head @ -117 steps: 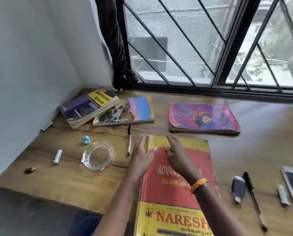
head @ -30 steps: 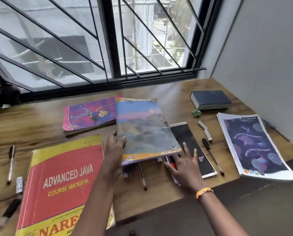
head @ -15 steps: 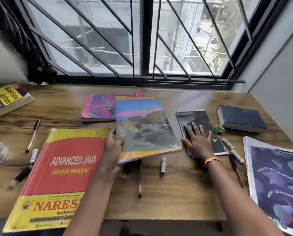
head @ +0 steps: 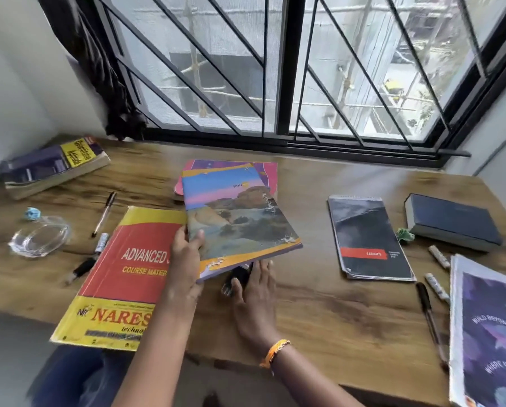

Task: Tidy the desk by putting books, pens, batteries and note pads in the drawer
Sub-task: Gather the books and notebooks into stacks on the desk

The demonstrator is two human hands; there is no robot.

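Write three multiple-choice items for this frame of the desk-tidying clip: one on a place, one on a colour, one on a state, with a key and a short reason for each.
1. Where does the dark blue hardcover book lie?
A. At the desk's far right
B. Under the glass dish
C. On the red and yellow book

2. What colour is the crumpled paper ball beside that book?
A. Orange
B. Green
C. White

3. What is the left hand doing?
A. Lying flat on the desk
B. Gripping a pen
C. Gripping the landscape-cover notebook by its edge

Key: 1 A, it sits by the right wall; 2 B, the ball is plainly green; 3 C, the thumb lies over the cover, and the near corner is tilted up off the desk.
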